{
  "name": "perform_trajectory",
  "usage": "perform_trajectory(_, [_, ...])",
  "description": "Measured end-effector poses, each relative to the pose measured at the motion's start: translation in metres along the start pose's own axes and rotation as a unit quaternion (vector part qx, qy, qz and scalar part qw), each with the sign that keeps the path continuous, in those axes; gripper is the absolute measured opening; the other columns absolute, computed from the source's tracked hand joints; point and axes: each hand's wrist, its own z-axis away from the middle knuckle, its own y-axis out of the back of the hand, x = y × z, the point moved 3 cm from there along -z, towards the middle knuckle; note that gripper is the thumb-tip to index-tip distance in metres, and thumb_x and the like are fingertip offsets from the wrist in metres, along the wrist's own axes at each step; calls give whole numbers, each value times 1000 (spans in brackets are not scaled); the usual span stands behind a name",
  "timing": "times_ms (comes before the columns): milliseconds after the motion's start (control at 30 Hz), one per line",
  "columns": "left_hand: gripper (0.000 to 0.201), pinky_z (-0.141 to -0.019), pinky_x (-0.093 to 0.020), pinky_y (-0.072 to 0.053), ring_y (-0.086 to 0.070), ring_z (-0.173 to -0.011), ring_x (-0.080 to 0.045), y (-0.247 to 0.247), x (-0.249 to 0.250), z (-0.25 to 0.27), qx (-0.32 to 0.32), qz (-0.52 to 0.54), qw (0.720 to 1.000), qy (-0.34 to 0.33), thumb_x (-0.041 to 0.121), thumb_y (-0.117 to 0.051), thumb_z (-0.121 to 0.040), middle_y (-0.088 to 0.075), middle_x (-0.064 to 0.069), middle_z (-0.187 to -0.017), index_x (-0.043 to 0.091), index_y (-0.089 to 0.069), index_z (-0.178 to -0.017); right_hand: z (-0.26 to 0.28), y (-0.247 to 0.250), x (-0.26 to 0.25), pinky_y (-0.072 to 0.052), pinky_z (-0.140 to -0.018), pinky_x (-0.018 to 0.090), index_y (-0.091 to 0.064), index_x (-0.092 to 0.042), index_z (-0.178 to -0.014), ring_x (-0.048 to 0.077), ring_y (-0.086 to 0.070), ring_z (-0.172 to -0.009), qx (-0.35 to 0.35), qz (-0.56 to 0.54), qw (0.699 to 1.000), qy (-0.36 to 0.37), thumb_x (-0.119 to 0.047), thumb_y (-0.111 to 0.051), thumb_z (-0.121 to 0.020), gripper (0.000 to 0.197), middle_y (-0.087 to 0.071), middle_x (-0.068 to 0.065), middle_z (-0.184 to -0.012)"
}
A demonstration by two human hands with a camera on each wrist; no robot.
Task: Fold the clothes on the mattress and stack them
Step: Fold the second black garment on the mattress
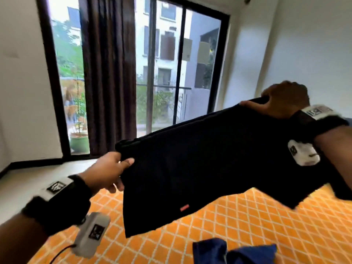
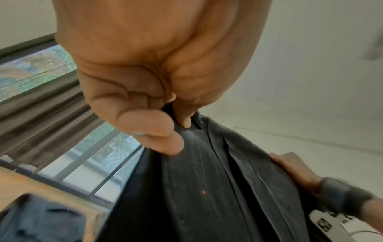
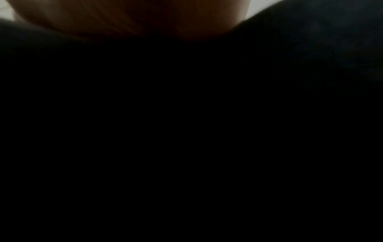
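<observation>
A black garment [image 1: 200, 162] with a small red tag hangs stretched in the air between both hands, above the orange mattress [image 1: 247, 235]. My left hand [image 1: 112, 172] pinches its lower left edge; in the left wrist view the left hand [image 2: 165, 127] grips a fold of the black garment [image 2: 207, 188]. My right hand [image 1: 282, 103] grips the upper right corner, thumb lying along the top edge. The right hand [image 2: 290, 167] also shows in the left wrist view. The right wrist view is almost all dark with the black garment [image 3: 186, 131] against the lens.
A blue garment [image 1: 234, 252] lies crumpled on the mattress at the bottom, seen blurred as the blue garment [image 2: 41, 217] from the left wrist. Beyond the mattress are pale floor [image 1: 28, 180], a dark curtain [image 1: 108, 73] and glass doors [image 1: 181, 63]. White walls stand left and right.
</observation>
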Motion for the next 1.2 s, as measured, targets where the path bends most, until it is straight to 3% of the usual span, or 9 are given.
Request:
perform_trajectory(167, [20, -39, -20, -24, -35, -39, -16, 0, -107, 23, -36, 90, 992, 76, 24, -56, -105, -39, -7, -55, 9, -65, -97, 7, -135, -91, -47, -68, 32, -63, -21, -63, 28, -64, -75, -179, -46, 980, 71, -106, -18, -69, 96, -70, 2, -78])
perform_trajectory(267, [10, -42, -19, -23, -31, -41, -14, 18, -186, 20, 45, 95, 984, 144, 20, -59, -104, -36, 0, -49, 14, -67, -104, 71, -256, -198, -49, -93, 42, -67, -25, -104, 32, -66, -109, -288, -102, 947, 96, -106, -21, -68, 100, -72, 8, -118])
perform_trajectory(333, [11, -51, -24, -34, -43, -48, -15, 21, -244, 19, 75, 78, 969, 223, 19, -66, -100, -49, 4, -50, 10, -62, -106, 148, -322, -282, -32, -117, 58, -43, -20, -152, 37, -45, -141, -399, -106, 904, 108, -110, -21, -62, 130, -46, 15, -157])
perform_trajectory(400, [42, -60, -29, -46, -59, -64, -14, 13, -303, 21, 38, 42, 957, 286, 33, -83, -87, -63, 5, -68, 7, -63, -114, 236, -354, -363, -2, -122, 69, -6, -16, -165, 38, -5, -158, -525, -110, 834, 128, -111, -21, -59, 143, -5, 16, -172])
perform_trajectory(533, [86, -80, -31, -57, -73, -98, -18, -8, -394, 9, -75, -109, 945, 298, 68, -93, -47, -74, 4, -100, 21, -68, -114, 324, -332, -457, 14, -116, 74, 20, -23, -162, 42, 23, -155, -556, -176, 793, 175, -110, -16, -61, 138, 28, 19, -166])
perform_trajectory(667, [91, -83, -34, -51, -64, -115, -33, -9, -379, -3, -69, -199, 924, 318, 33, -94, -69, -65, -16, -121, 2, -34, -129, 334, -313, -471, 13, -115, 75, 28, -31, -158, 45, 29, -151, -586, -195, 764, 187, -111, -21, -58, 137, 35, 17, -164])
perform_trajectory(833, [74, -88, -39, -51, -62, -115, -37, 22, -380, -10, 21, -182, 927, 328, 23, -94, -71, -63, -20, -122, 9, -48, -127, 330, -296, -481, 12, -118, 72, 28, -40, -157, 43, 29, -152, -624, -210, 728, 190, -111, -27, -57, 135, 35, 13, -164])
perform_trajectory(1100, [71, -85, -58, -56, -63, -91, -48, 92, -458, 3, 107, -304, 882, 344, 24, -73, -58, -61, -26, -97, 16, -35, -117, 364, -240, -568, 21, -113, 71, 27, -40, -157, 40, 38, -148, -609, -262, 715, 221, -108, -23, -63, 126, 41, 11, -161])
perform_trajectory(1200, [111, -95, -60, -49, -50, -122, -44, 54, -393, 9, 50, -418, 866, 269, 53, -89, -56, -52, -20, -132, 21, -29, -144, 369, -240, -581, 23, -111, 71, 31, -43, -154, 43, 44, -143, -608, -256, 722, 210, -108, -27, -63, 126, 45, 10, -159])
